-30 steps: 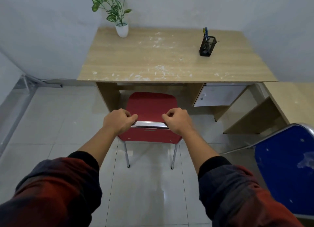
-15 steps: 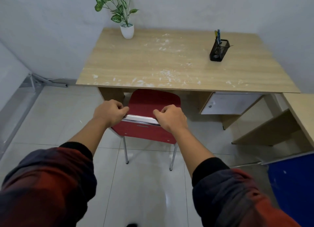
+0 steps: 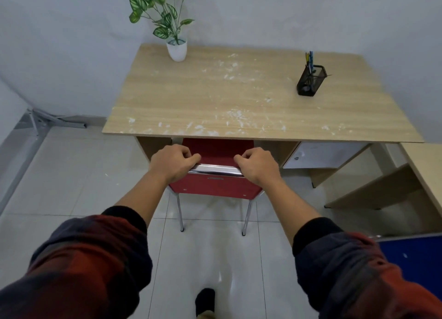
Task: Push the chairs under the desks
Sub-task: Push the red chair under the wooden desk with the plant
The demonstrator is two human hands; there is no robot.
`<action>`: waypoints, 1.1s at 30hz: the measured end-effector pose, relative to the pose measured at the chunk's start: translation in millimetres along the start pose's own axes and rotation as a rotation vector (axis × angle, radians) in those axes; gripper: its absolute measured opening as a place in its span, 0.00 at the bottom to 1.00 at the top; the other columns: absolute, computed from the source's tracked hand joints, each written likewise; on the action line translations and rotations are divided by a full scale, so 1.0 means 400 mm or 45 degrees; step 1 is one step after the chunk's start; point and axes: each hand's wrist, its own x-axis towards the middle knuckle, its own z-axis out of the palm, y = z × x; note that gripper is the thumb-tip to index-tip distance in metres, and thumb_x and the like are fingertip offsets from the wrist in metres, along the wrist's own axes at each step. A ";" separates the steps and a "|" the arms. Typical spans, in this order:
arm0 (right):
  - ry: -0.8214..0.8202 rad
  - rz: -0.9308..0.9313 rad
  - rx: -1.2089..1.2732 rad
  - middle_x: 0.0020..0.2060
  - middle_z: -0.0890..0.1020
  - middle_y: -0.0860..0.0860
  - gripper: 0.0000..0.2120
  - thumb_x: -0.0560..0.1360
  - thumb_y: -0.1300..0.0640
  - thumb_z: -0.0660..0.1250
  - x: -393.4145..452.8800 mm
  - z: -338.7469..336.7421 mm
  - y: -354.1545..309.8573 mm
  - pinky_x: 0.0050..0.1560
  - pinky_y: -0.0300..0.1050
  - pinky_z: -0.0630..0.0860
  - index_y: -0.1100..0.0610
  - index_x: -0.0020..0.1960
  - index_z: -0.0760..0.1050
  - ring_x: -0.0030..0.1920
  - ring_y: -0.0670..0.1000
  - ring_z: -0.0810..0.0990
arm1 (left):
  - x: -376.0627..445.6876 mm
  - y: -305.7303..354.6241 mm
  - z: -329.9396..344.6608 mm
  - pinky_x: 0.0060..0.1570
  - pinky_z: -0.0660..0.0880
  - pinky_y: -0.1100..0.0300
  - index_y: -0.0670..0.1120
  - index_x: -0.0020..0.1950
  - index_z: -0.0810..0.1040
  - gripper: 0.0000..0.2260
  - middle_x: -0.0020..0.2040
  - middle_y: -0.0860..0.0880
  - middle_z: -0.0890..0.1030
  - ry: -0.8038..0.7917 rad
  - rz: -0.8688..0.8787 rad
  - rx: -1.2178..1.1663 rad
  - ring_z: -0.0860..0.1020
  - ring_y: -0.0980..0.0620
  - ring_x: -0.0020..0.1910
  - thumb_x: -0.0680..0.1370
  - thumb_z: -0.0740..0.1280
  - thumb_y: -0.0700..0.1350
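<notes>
A red chair point(image 3: 215, 187) with chrome legs stands in front of the wooden desk point(image 3: 239, 98), its seat mostly hidden under the desk's front edge. My left hand point(image 3: 173, 163) grips the left end of the chrome top rail of the backrest. My right hand point(image 3: 257, 166) grips the right end of the same rail. A blue chair point(image 3: 413, 249) shows only a corner at the lower right, by a second desk point(image 3: 428, 165) at the right edge.
On the desk stand a potted plant point(image 3: 175, 31) at the back left and a black mesh pen holder point(image 3: 309, 80) at the right. A white drawer unit point(image 3: 323, 155) hangs under the desk's right side. Metal bars point(image 3: 47, 120) lie by the left wall. My foot point(image 3: 205, 299) is on the tiled floor.
The red chair has slid forward under the desk with both hands gripping its rail. I have stepped closer, and the blue chair has dropped almost out of view.
</notes>
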 end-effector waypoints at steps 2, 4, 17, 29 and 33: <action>0.049 0.043 -0.010 0.31 0.81 0.46 0.16 0.75 0.44 0.65 0.004 0.013 -0.017 0.38 0.43 0.69 0.52 0.35 0.80 0.34 0.48 0.78 | 0.011 -0.013 -0.016 0.34 0.68 0.59 0.49 0.33 0.78 0.15 0.32 0.52 0.80 -0.018 0.013 -0.020 0.77 0.51 0.34 0.74 0.66 0.57; 0.031 0.079 -0.028 0.31 0.81 0.45 0.15 0.75 0.44 0.64 0.008 0.021 -0.026 0.40 0.44 0.71 0.51 0.35 0.80 0.35 0.48 0.78 | 0.017 -0.019 -0.023 0.34 0.68 0.59 0.49 0.34 0.78 0.15 0.33 0.52 0.80 -0.035 0.012 -0.024 0.77 0.51 0.34 0.74 0.66 0.57; -0.159 0.008 0.024 0.33 0.82 0.45 0.13 0.75 0.47 0.66 0.041 -0.025 -0.008 0.38 0.43 0.71 0.51 0.35 0.81 0.34 0.48 0.78 | 0.035 0.036 -0.010 0.38 0.70 0.58 0.52 0.38 0.77 0.13 0.36 0.54 0.80 -0.110 -0.128 0.078 0.78 0.49 0.39 0.75 0.62 0.59; -0.116 -0.021 0.029 0.34 0.84 0.47 0.12 0.74 0.47 0.65 0.072 -0.072 0.050 0.43 0.51 0.81 0.52 0.37 0.82 0.37 0.51 0.82 | 0.034 0.095 0.017 0.35 0.69 0.59 0.51 0.39 0.78 0.12 0.34 0.54 0.79 -0.099 -0.123 0.022 0.77 0.52 0.35 0.75 0.64 0.58; -0.121 -0.037 0.027 0.35 0.84 0.45 0.10 0.74 0.48 0.66 0.096 -0.074 0.054 0.43 0.48 0.79 0.50 0.38 0.82 0.39 0.49 0.82 | 0.052 0.098 0.019 0.36 0.69 0.59 0.50 0.38 0.79 0.12 0.33 0.54 0.79 -0.061 -0.118 0.024 0.76 0.53 0.34 0.76 0.65 0.57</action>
